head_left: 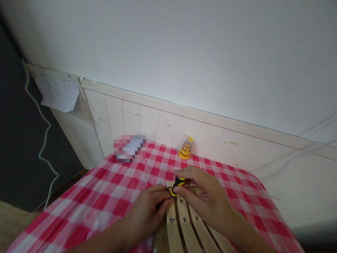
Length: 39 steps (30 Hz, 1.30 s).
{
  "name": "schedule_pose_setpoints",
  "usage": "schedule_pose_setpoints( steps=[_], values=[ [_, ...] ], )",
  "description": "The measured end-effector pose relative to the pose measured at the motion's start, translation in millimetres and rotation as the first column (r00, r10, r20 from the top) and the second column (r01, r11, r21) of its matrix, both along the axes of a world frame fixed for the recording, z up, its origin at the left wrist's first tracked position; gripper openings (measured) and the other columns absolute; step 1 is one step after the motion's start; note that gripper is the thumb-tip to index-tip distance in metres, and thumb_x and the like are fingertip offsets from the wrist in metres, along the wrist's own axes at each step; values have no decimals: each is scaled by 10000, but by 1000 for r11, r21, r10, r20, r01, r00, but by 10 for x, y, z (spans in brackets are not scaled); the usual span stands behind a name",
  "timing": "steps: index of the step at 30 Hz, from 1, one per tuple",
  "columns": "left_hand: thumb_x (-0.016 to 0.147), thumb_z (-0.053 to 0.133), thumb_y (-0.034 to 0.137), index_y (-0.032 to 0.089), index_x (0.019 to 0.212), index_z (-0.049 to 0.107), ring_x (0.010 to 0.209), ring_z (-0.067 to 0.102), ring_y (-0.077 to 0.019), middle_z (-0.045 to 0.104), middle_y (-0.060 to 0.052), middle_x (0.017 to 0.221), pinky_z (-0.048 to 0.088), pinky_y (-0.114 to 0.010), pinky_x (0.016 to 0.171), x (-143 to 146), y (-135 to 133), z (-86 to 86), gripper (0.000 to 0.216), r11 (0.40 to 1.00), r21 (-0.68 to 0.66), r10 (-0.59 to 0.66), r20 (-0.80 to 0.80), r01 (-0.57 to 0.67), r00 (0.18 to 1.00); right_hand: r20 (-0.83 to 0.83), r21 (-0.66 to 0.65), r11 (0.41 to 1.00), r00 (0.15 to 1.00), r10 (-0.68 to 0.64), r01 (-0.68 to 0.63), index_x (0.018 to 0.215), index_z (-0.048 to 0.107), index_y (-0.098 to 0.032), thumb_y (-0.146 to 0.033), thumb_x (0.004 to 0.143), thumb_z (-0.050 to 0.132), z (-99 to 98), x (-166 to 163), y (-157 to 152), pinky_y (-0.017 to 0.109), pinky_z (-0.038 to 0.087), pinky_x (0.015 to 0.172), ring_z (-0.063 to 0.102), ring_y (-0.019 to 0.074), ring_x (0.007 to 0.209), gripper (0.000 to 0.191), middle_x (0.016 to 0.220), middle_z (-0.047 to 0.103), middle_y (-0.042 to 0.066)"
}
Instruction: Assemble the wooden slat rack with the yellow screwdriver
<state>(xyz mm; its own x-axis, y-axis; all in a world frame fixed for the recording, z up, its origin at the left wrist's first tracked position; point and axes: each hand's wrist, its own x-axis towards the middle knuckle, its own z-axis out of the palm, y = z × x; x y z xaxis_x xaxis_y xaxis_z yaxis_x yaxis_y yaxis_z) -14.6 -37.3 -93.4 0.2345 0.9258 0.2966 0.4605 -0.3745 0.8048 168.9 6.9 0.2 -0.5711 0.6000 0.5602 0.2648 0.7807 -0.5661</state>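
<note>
My right hand [202, 193] is closed round a black and yellow screwdriver [177, 185], tip pointing down at the far end of a wooden slatted piece [172, 225]. My left hand [149, 211] lies next to it on the left, fingers curled against the end of the leftmost slat, close to the screwdriver tip. Whether it pinches a screw is hidden. The slats lie on a red and white checked tablecloth [110, 193] and show small screw heads.
A clear dome-shaped holder with a yellow base [186, 147], holding screwdriver bits, stands at the back by the white wooden wall panelling [147, 119]. A blurred-out object [129, 148] lies at the back left. A white cable [43, 140] hangs at the left.
</note>
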Motion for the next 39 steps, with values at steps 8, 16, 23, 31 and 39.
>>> schedule_pose_setpoints(
  steps=[8,16,23,31,39],
  values=[
    [963,507,109,156,849,727,773,639,-150,656,-50,832,478,-221,695,5,-12,51,252,1000,-17,-15,-30,15,999,13,-111,993,999,-35,37,1219,635,-247,-99,926,576,-39,22,-27,301,637,839,757,174,935,334,1081,747,62],
    [963,504,106,156,874,730,807,660,-160,680,-61,867,482,-232,719,7,-11,49,248,999,-34,-13,-27,12,1000,9,-62,997,999,-51,52,1138,645,-241,-123,890,680,-8,30,-12,253,611,739,739,153,811,276,932,740,17],
    [955,500,98,162,855,731,763,638,-152,659,-51,826,485,-223,698,9,-18,36,260,1000,-7,0,-35,0,999,24,-40,993,994,-110,111,1000,619,-229,-237,889,757,1,11,11,225,558,627,693,138,687,177,824,704,-6],
    [957,499,100,163,827,717,747,630,-144,658,-43,818,476,-219,682,5,-13,25,262,1000,3,4,-32,-4,999,-22,-132,989,997,-75,72,1084,613,-245,-211,905,738,-47,-7,-11,243,595,700,727,158,810,221,973,722,22],
    [948,503,93,161,865,731,784,648,-151,673,-49,846,492,-226,716,9,-19,44,251,1000,-16,1,-14,-1,1000,65,7,1000,998,0,-1,1150,681,-254,-168,920,719,45,12,2,232,582,779,734,149,839,249,969,768,9]
  ],
)
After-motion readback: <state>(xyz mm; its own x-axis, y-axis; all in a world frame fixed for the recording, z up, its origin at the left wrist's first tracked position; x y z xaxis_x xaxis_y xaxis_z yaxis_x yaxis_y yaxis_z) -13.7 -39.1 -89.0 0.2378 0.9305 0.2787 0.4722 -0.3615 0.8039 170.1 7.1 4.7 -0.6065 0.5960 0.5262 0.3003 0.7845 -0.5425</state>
